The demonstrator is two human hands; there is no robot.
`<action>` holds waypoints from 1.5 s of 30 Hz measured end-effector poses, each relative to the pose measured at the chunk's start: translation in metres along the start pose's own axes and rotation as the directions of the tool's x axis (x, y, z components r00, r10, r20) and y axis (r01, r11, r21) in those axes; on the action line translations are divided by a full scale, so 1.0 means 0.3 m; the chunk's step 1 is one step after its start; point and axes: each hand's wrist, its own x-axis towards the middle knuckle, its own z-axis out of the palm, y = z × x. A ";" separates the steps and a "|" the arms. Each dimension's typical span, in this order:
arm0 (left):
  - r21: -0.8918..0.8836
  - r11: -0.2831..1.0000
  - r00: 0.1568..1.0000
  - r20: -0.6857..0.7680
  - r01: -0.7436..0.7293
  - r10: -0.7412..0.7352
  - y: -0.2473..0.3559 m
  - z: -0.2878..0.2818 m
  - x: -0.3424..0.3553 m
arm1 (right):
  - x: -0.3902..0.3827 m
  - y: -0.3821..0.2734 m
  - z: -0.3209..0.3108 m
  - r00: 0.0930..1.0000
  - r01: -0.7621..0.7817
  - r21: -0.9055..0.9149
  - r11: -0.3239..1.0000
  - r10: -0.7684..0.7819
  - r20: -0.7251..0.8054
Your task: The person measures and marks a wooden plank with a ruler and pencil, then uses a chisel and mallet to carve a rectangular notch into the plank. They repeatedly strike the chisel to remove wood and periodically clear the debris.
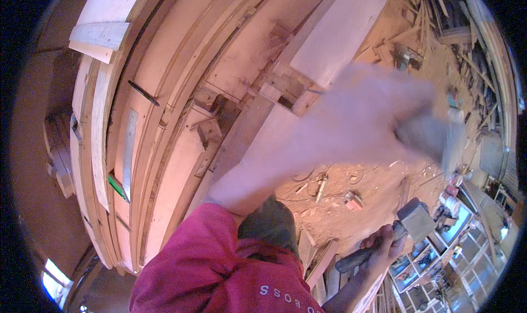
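My left hand (395, 112) is stretched out from the red sleeve across the middle, badly blurred; a dark grey shape (431, 137) shows at its far end, too smeared to name, and the fingers cannot be made out. Lower right, my right hand (379, 244) grips the dark handle of a mallet-like tool with a square grey head (416, 221). Behind my left arm is a large pale wooden structure (241, 49) with long curved strips and small blocks fixed to it.
Stacked timber and offcuts (425, 14) lie at the upper right. The sandy floor (324, 214) has scraps and cord on it. A bluish gridded frame (417, 263), buckets (447, 200) and clutter stand at the lower right. A green item (118, 186) sits among the strips.
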 end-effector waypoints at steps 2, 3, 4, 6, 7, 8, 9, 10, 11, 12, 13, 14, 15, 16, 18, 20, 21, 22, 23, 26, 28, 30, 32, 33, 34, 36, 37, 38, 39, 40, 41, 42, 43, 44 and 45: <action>-0.174 0.985 0.979 -0.201 0.008 -0.044 -0.029 -0.098 0.026 | -0.007 -0.017 0.012 0.999 0.027 -0.011 1.000 -0.027 0.022; -0.278 0.960 0.951 -0.286 0.033 -0.116 -0.046 -0.132 0.032 | -0.004 -0.024 0.020 0.998 0.044 -0.014 0.999 -0.043 0.041; -0.182 0.976 0.949 -0.266 0.122 -0.168 -0.098 -0.197 0.013 | -0.005 -0.033 0.032 0.996 0.061 -0.020 0.998 -0.059 0.066; -0.257 0.947 0.893 -0.353 0.194 -0.279 -0.119 -0.250 -0.002 | -0.006 -0.051 0.056 0.986 0.104 -0.035 0.994 -0.098 0.134; -0.418 0.895 0.824 -0.443 0.158 -0.353 -0.094 -0.255 0.011 | -0.001 -0.065 0.066 0.980 0.137 -0.061 0.989 -0.126 0.156; -0.395 0.906 0.823 -0.456 0.155 -0.339 -0.098 -0.241 0.004 | 0.008 -0.088 0.074 0.971 0.170 -0.080 0.982 -0.153 0.182; -0.372 0.916 0.822 -0.467 0.152 -0.326 -0.110 -0.224 -0.008 | 0.018 -0.110 0.080 0.962 0.202 -0.099 0.974 -0.179 0.207; -0.346 0.926 0.821 -0.479 0.149 -0.311 -0.128 -0.206 -0.019 | 0.036 -0.132 0.086 0.948 0.255 -0.122 0.959 -0.223 0.227; -0.316 0.939 0.836 -0.473 0.135 -0.280 -0.152 -0.188 -0.028 | 0.050 -0.159 0.086 0.933 0.307 -0.146 0.941 -0.267 0.243; -0.288 0.951 0.852 -0.464 0.114 -0.243 -0.177 -0.168 -0.033 | 0.063 -0.185 0.086 0.915 0.360 -0.165 0.918 -0.312 0.256; -0.261 0.961 0.867 -0.453 0.091 -0.205 -0.193 -0.150 -0.043 | 0.077 -0.209 0.093 0.885 0.429 -0.195 0.882 -0.367 0.288; -0.275 0.959 0.855 -0.481 0.064 -0.195 -0.194 -0.125 -0.046 | 0.097 -0.238 0.099 0.853 0.494 -0.228 0.839 -0.417 0.313; -0.283 0.958 0.843 -0.507 0.034 -0.179 -0.187 -0.108 -0.048 | 0.115 -0.274 0.108 0.826 0.536 -0.267 0.801 -0.432 0.362; -0.302 0.953 0.835 -0.524 0.001 -0.166 -0.183 -0.084 -0.045 | 0.130 -0.316 0.112 0.804 0.571 -0.308 0.761 -0.442 0.398; -0.369 0.929 0.833 -0.502 0.040 -0.235 -0.230 -0.096 -0.103 | 0.168 -0.390 0.142 0.586 0.806 -0.283 0.520 -0.633 0.506; -0.432 0.902 0.854 -0.477 -0.024 -0.206 -0.264 -0.132 -0.135 | 0.191 -0.463 0.188 0.326 0.945 -0.199 0.258 -0.750 0.575; -0.478 0.876 0.860 -0.468 -0.054 -0.202 -0.277 -0.150 -0.151 | 0.180 -0.497 0.213 0.315 0.949 -0.167 0.269 -0.743 0.591; -0.566 0.820 0.862 -0.452 -0.078 -0.230 -0.270 -0.146 -0.152 | 0.164 -0.535 0.234 0.305 0.950 -0.139 0.279 -0.733 0.608; -0.659 0.745 0.866 -0.427 -0.102 -0.259 -0.264 -0.128 -0.148 | 0.148 -0.579 0.238 0.236 0.971 -0.109 0.215 -0.753 0.614; -0.651 0.757 0.881 -0.389 -0.057 -0.268 -0.269 -0.116 -0.131 | 0.095 -0.652 0.259 0.063 0.997 0.008 0.081 -0.826 0.560; -0.539 0.843 0.880 -0.397 0.006 -0.260 -0.279 -0.174 -0.150 | 0.061 -0.678 0.286 0.003 0.995 0.079 0.058 -0.822 0.570; -0.473 0.880 0.876 -0.403 0.048 -0.264 -0.246 -0.195 -0.224 | 0.019 -0.708 0.292 -0.040 0.989 0.138 0.046 -0.826 0.562; -0.442 0.893 0.884 -0.381 0.082 -0.269 -0.225 -0.159 -0.275 | -0.017 -0.745 0.286 -0.075 0.983 0.181 0.029 -0.838 0.541; -0.448 0.889 0.892 -0.358 0.097 -0.278 -0.227 -0.130 -0.274 | -0.031 -0.763 0.267 -0.078 0.982 0.188 0.029 -0.842 0.534; -0.454 0.884 0.896 -0.340 0.110 -0.286 -0.232 -0.099 -0.282 | -0.046 -0.781 0.248 -0.083 0.981 0.194 0.023 -0.847 0.525; -0.450 0.885 0.907 -0.315 0.116 -0.279 -0.242 -0.073 -0.276 | -0.065 -0.814 0.227 -0.110 0.965 0.262 0.026 -0.864 0.491; -0.429 0.896 0.906 -0.323 0.116 -0.272 -0.242 -0.101 -0.284 | -0.090 -0.831 0.241 -0.140 0.941 0.336 0.029 -0.873 0.467; -0.413 0.904 0.905 -0.333 0.112 -0.264 -0.241 -0.127 -0.288 | -0.110 -0.848 0.254 -0.158 0.913 0.406 0.042 -0.880 0.449; -0.398 0.911 0.905 -0.338 0.109 -0.256 -0.242 -0.147 -0.287 | -0.123 -0.870 0.258 -0.163 0.887 0.458 0.058 -0.889 0.429; -0.390 0.914 0.906 -0.339 0.110 -0.254 -0.240 -0.159 -0.280 | -0.136 -0.872 0.272 -0.156 0.851 0.517 0.094 -0.895 0.419; -0.382 0.918 0.907 -0.339 0.110 -0.250 -0.242 -0.169 -0.271 | -0.137 -0.863 0.285 -0.123 0.825 0.544 0.154 -0.890 0.439; -0.370 0.922 0.907 -0.339 0.115 -0.249 -0.243 -0.184 -0.263 | -0.124 -0.839 0.301 -0.087 0.803 0.555 0.220 -0.877 0.473; -0.378 0.920 0.912 -0.331 0.105 -0.241 -0.243 -0.175 -0.233 | -0.091 -0.773 0.332 -0.042 0.851 0.449 0.272 -0.817 0.576; -0.387 0.916 0.917 -0.319 0.106 -0.241 -0.248 -0.160 -0.207 | -0.053 -0.693 0.344 -0.007 0.952 0.234 0.197 -0.751 0.660; -0.429 0.896 0.923 -0.288 0.113 -0.254 -0.287 -0.101 -0.180 | 0.021 -0.601 0.351 0.070 0.998 -0.053 0.045 -0.652 0.755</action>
